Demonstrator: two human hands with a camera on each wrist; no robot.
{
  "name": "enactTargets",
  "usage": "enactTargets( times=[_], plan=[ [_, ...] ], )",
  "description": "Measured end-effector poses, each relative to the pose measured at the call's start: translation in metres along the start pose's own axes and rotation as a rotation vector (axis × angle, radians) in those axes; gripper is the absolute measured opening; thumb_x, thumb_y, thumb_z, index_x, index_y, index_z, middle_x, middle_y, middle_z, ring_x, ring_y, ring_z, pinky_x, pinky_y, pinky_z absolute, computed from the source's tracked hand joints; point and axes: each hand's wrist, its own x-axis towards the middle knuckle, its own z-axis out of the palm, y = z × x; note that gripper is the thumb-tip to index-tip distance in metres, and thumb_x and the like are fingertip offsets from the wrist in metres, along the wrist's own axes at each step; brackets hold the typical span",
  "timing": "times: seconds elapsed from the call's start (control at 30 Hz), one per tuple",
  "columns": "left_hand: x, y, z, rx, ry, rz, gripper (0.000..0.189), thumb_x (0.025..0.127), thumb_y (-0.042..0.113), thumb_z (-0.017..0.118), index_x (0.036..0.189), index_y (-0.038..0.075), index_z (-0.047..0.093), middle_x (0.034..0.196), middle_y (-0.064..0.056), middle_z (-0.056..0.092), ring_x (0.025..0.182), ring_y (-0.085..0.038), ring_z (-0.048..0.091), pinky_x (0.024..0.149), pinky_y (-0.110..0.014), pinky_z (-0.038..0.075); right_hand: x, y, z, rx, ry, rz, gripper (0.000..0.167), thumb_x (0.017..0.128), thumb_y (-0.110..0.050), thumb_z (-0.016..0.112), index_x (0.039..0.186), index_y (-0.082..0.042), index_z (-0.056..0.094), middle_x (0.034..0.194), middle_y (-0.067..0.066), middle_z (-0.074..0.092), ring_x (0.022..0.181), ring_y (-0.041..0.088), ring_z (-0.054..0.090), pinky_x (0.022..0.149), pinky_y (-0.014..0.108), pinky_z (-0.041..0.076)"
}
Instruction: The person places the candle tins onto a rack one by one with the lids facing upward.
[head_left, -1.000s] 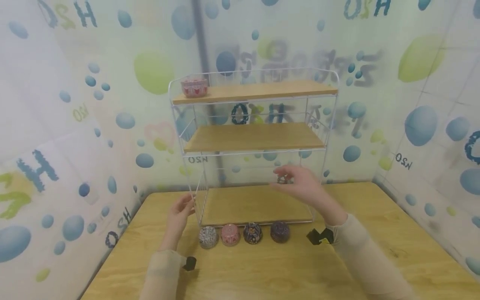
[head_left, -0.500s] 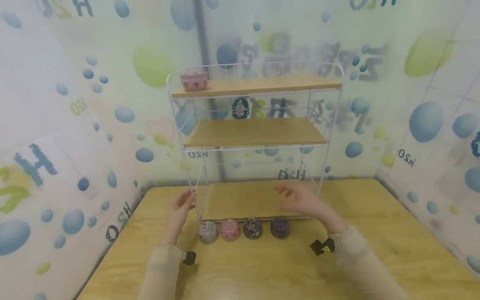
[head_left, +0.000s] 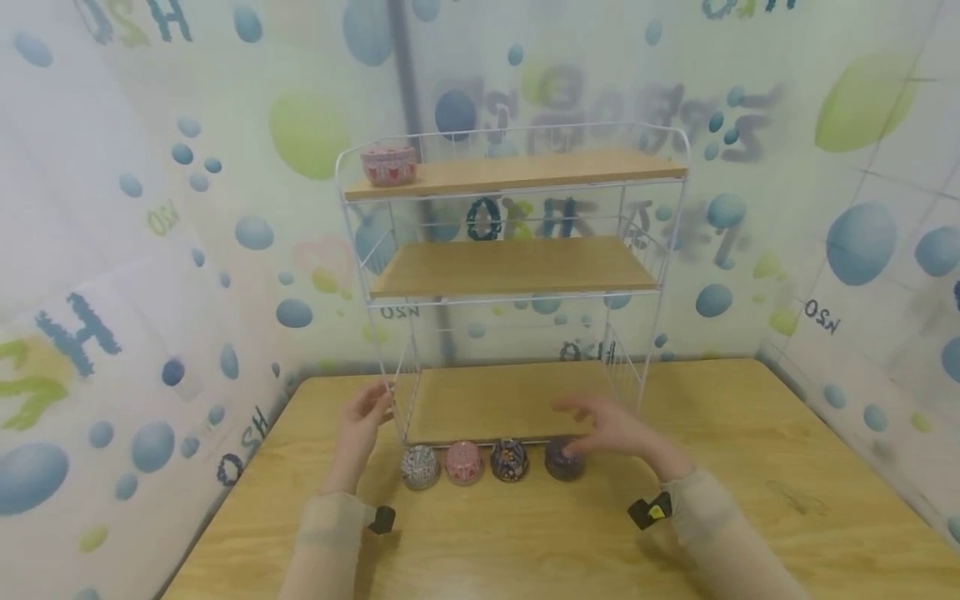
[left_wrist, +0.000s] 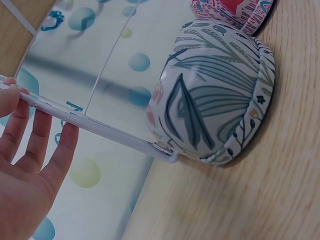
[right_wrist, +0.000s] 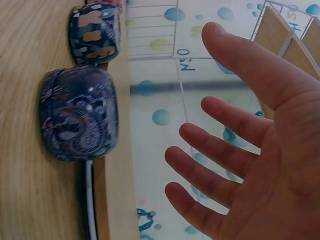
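Observation:
My left hand [head_left: 360,429] grips the left front post of a white wire rack [left_wrist: 120,136], thumb on one side and fingertips on the other in the left wrist view. Beside the post's foot sits a white tin with green leaves [left_wrist: 205,95]. To its right stand a pink tin [head_left: 463,465] and a dark tin with a colourful pattern [head_left: 510,461]. Last in the row is a dark purple paisley tin [right_wrist: 80,115]. My right hand [head_left: 618,429] hovers near it with fingers spread, holding nothing; the right wrist view shows it apart from the tin.
The rack has three wooden shelves, including a middle shelf [head_left: 517,267] and a bottom shelf [head_left: 510,400]. A pink heart-patterned tin [head_left: 389,166] stands at the top shelf's left end. The wooden table [head_left: 495,550] meets patterned walls behind and at the sides.
My right hand has come down from above the bottom shelf toward the dark purple tin. My left hand stays at the rack's post, and the tins have not moved.

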Motion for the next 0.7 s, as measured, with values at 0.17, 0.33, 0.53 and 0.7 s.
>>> enactTargets(
  times=[0.17,0.33,0.53,0.7],
  plan=[
    [-0.001,0.0,0.001,-0.025,0.013,-0.015,0.029,0.099,0.012,0.055,0.126,0.002,0.057,0.12,-0.011,0.062,0.099,-0.009,0.061,0.089,-0.03,0.055,-0.005,0.008,0.003,0.03,-0.029,0.007,0.073,0.075,-0.025,0.082,0.133,0.005,0.05,0.131,0.023,0.055,0.105,0.044,0.056,0.084,0.054,0.052],
    [0.0,0.0,0.0,-0.023,0.015,-0.008,0.034,0.1,0.016,0.056,0.129,-0.001,0.055,0.118,-0.004,0.063,0.1,-0.009,0.06,0.088,-0.026,0.054,-0.007,0.013,0.004,0.057,-0.033,0.018,0.073,0.074,-0.023,0.082,0.132,0.007,0.05,0.13,0.024,0.055,0.105,0.044,0.056,0.086,0.052,0.052],
    [0.0,0.0,-0.002,-0.002,0.003,0.001,0.036,0.1,0.02,0.055,0.131,0.0,0.054,0.119,-0.006,0.062,0.101,-0.009,0.06,0.088,-0.026,0.054,-0.005,0.015,0.007,0.079,-0.043,0.031,0.074,0.074,-0.023,0.082,0.134,0.006,0.049,0.13,0.023,0.055,0.107,0.042,0.056,0.088,0.054,0.051],
    [-0.001,-0.001,-0.002,-0.002,-0.005,-0.04,0.036,0.101,0.019,0.054,0.132,0.002,0.053,0.122,-0.008,0.061,0.102,-0.008,0.059,0.091,-0.029,0.053,-0.006,0.021,0.014,0.1,-0.069,0.06,0.076,0.073,-0.022,0.082,0.135,0.005,0.048,0.132,0.021,0.055,0.11,0.039,0.057,0.094,0.054,0.048]
  ],
)
